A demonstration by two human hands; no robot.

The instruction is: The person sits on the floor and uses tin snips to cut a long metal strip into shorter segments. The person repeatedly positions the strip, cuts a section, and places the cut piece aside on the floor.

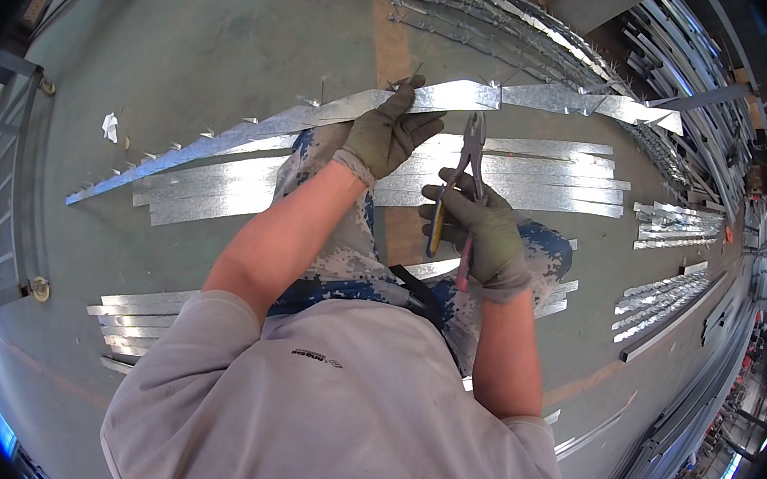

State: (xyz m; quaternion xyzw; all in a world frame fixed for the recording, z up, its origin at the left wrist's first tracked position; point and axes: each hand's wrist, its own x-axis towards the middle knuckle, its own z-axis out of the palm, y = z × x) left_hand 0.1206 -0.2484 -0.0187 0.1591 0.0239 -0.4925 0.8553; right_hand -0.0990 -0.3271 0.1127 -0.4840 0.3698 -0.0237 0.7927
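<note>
Two gloved hands, left hand (pixel 387 137) gripping metal strip (pixel 255 128), right hand (pixel 482 231) holding pliers (pixel 466 169)

My left hand (pixel 383 137) and right hand (pixel 482 231) are in matt, grey-green knitted cloth gloves. The long strip (pixel 322 116) I grip is bright galvanised sheet metal, smooth and spangled (like the flat strips (pixel 521 174) lying below it). My pliers (pixel 467 169) have dull steel jaws and 2 glossy plastic-coated handles, and the floor (pixel 237 28) is matt, scuffed green-grey paint.
</note>
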